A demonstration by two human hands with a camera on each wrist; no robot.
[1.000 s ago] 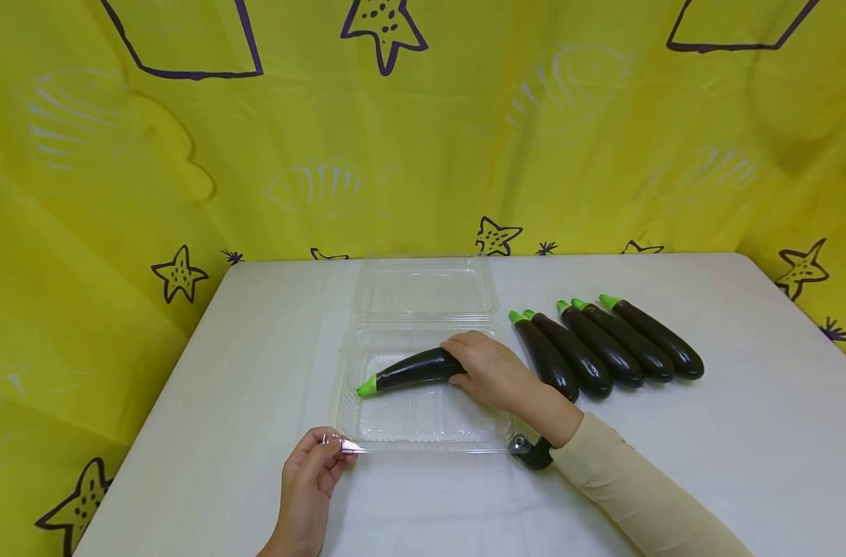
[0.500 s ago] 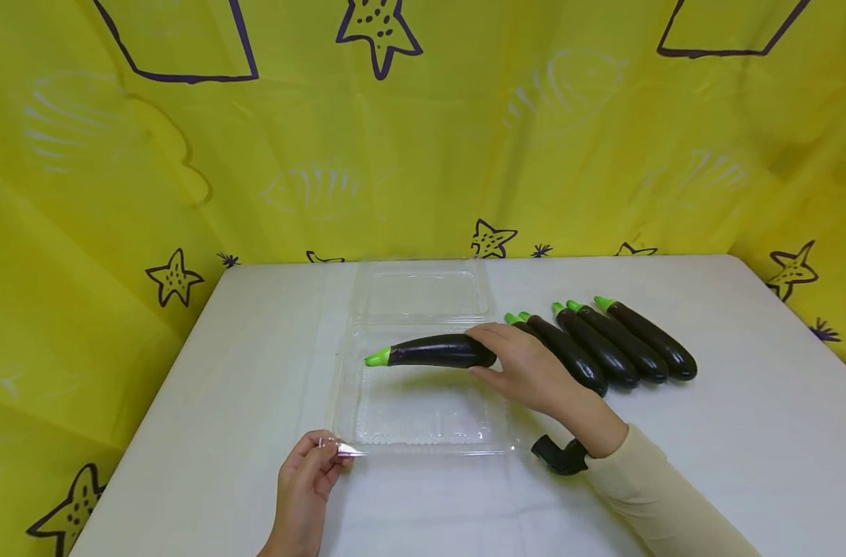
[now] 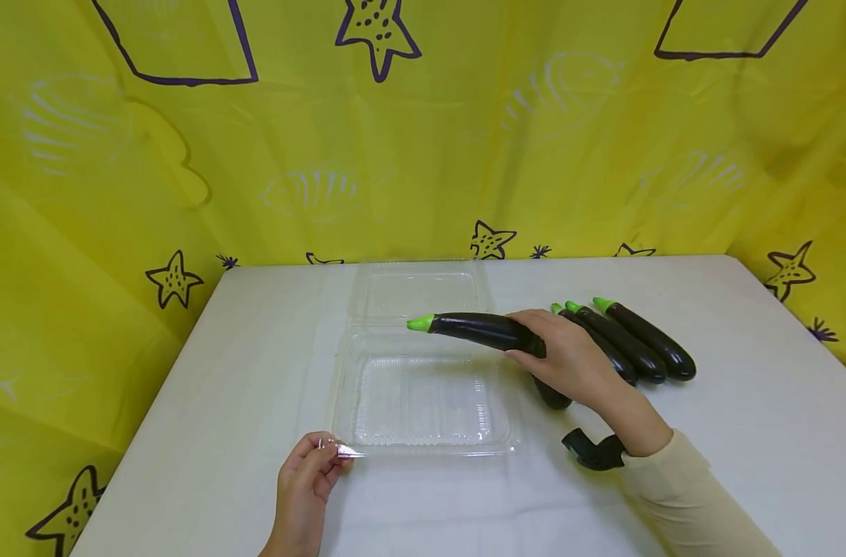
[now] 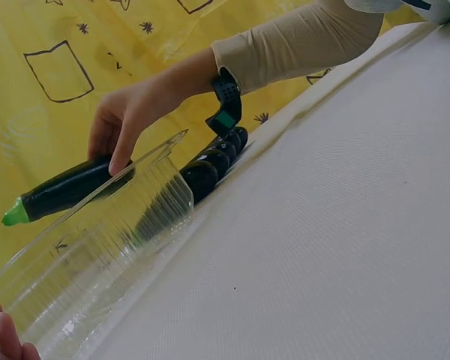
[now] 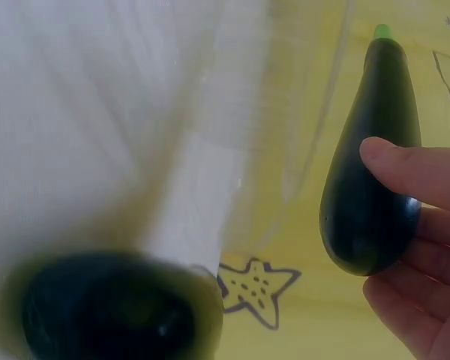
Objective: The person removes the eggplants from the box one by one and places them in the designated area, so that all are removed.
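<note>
A dark eggplant (image 3: 482, 329) with a green stem end is held up by my right hand (image 3: 569, 356), thumb and fingers round its thick end. It hangs over the back right part of a clear plastic clamshell box (image 3: 426, 449), stem pointing left. The right wrist view shows the thumb on one side of the eggplant (image 5: 375, 172) and fingers on the other. At the box's front left corner, my left hand (image 3: 305, 483) pinches the rim between thumb and fingers. Only its fingertips (image 4: 7, 337) show in the left wrist view.
The box's lid (image 3: 419, 294) lies folded back toward the yellow curtain (image 3: 423, 155). Several more eggplants (image 3: 649, 336) lie slanted side by side on the white table (image 3: 729, 433), right of the box. My right hand partly covers some. A black strap device (image 3: 593, 451) sits at my right wrist.
My right hand has lifted the eggplant up out of the box's base and carried it right and back, toward the other eggplants. My left hand keeps its hold on the corner.
</note>
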